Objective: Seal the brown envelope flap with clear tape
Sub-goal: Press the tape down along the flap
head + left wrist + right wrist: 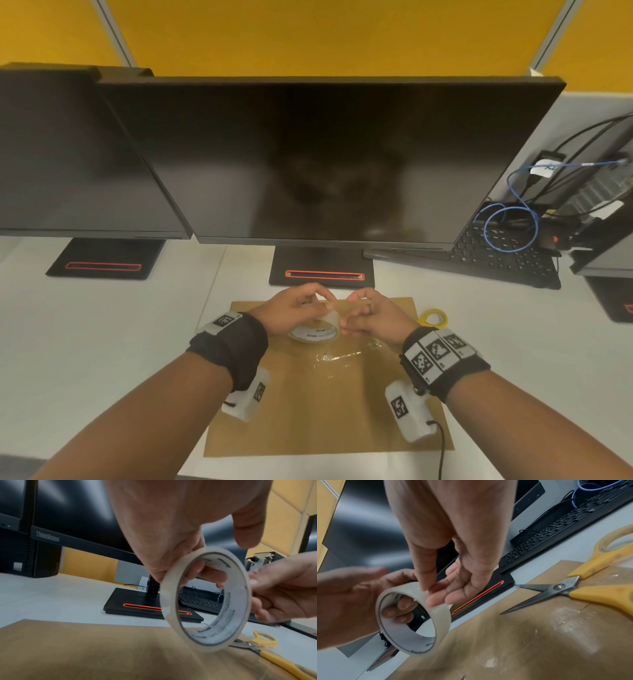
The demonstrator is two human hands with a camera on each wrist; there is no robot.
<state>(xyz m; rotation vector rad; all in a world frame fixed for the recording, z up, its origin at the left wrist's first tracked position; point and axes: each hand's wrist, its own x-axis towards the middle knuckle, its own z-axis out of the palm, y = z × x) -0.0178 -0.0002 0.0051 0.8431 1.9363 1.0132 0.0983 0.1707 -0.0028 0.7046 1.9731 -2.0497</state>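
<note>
Above the desk (102, 325), left hand (291, 308) grips tape roll (313, 334).

Beyond the hands, two dark monitors (308, 161) stand side by side on a white desk (85, 325), each on a flat black base with a red-edged slot (323, 274); yellow wall panels (308, 34) rise behind them. Just right of the hands lie scissors (573, 586) with yellow handles, blades slightly parted and pointing toward the monitors. Farther right and back, a black keyboard (507, 253) sits partly under the monitor's edge, with a looped blue cable (510, 229) on it and black cables beside.
</note>
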